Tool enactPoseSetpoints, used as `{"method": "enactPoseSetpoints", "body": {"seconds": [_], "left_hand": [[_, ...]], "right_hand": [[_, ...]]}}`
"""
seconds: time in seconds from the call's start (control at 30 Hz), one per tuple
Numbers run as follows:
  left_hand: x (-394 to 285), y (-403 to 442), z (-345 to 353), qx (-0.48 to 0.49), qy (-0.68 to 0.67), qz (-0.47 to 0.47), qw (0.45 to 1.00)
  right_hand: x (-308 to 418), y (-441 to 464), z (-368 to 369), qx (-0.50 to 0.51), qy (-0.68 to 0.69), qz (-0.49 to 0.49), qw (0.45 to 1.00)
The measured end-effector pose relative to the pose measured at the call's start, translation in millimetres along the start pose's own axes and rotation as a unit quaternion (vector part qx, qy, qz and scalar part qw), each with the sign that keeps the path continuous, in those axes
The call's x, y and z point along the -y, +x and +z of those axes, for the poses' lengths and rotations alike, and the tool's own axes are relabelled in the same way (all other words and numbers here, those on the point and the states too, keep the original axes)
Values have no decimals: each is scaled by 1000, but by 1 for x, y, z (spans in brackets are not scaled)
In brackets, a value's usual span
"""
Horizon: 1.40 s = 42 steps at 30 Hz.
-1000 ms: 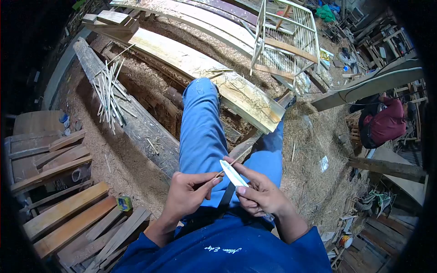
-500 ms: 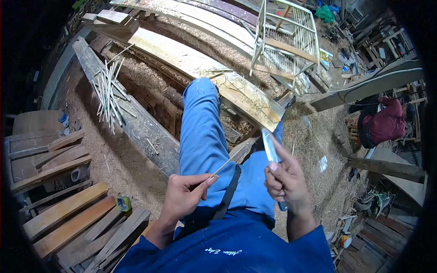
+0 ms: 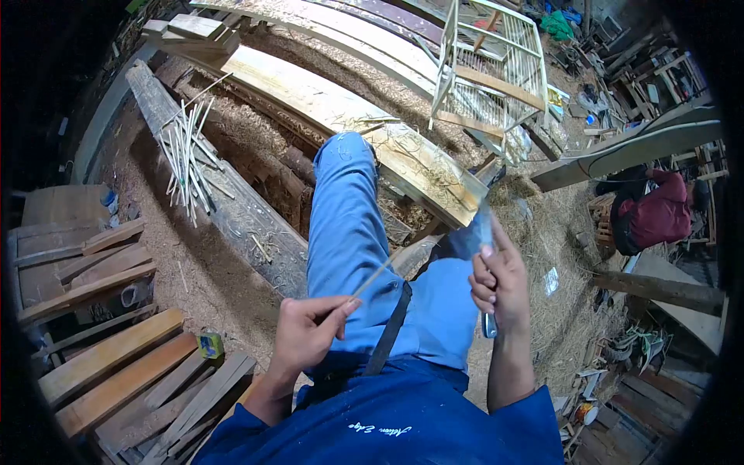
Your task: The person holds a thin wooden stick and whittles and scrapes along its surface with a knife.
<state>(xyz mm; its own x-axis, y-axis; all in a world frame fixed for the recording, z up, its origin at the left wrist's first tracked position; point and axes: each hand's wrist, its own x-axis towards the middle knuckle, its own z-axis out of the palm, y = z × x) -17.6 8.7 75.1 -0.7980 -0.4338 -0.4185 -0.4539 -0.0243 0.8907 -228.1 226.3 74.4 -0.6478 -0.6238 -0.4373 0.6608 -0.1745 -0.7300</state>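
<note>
Over lap [image 3: 438, 310], left hand [image 3: 314, 329] is pinching stick [image 3: 374, 279], likely steadying it. Right hand [image 3: 500, 283] is gripping knife [image 3: 489, 324], apart.

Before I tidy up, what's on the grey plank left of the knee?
On the plank: sticks, some overhanging its edge, and shavings. Its surface directly beneath the sticks is hidden.

On the weathered plank [image 3: 246, 223], a loose pile of thin sticks [image 3: 186, 164] and some slivers [image 3: 262, 249]
</note>
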Motion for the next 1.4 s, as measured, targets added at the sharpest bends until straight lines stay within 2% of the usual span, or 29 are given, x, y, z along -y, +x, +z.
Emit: {"method": "enactPoseSetpoints", "body": {"seconds": [0.03, 0.13, 0.2, 0.27, 0.33, 0.47, 0.53, 0.73, 0.8, 0.87, 0.93, 0.97, 1.03, 1.3, 1.4], "left_hand": [[5, 1, -2, -16, 2, -20, 1000], [19, 20, -6, -45, 6, -45, 998], [33, 35, -7, -51, 2, -36, 998], [46, 46, -9, -59, -4, -19, 998], [47, 51, -10, -57, -4, 3, 998], [37, 55, -16, -37, -74, -67, 994], [36, 57, -17, -31, -106, -90, 990], [36, 67, -17, -25, -158, -87, 983], [44, 71, -20, -23, -205, -99, 974], [44, 75, -22, -22, -208, -104, 972], [45, 79, -24, -20, -209, -110, 971], [47, 81, -24, -24, -216, -102, 971], [49, 85, -24, -26, -224, -100, 969], [53, 90, -23, -44, -259, -123, 957], [58, 91, -21, -51, -262, -120, 956]], "right_hand": [[0, 2, -1, 5, -65, -20, 998], [-14, 13, 17, 18, -88, -11, 996], [-28, 28, 20, 60, -71, 25, 995], [-51, 46, 23, 48, -90, 21, 995], [-67, 61, 31, 59, -42, 13, 997], [-84, 83, 56, -11, -66, 44, 997], [-87, 90, 63, 7, -184, 46, 982], [-107, 102, 75, -12, -256, -2, 967], [-115, 106, 72, 0, -324, -107, 940], [-116, 108, 75, -4, -327, -98, 940], [-120, 110, 76, -1, -400, -177, 899], [-123, 112, 75, -3, -401, -174, 899], [-129, 115, 73, 19, -473, -252, 844], [-138, 114, 78, 12, -445, -237, 864], [-138, 112, 77, 17, -487, -263, 833]]}}
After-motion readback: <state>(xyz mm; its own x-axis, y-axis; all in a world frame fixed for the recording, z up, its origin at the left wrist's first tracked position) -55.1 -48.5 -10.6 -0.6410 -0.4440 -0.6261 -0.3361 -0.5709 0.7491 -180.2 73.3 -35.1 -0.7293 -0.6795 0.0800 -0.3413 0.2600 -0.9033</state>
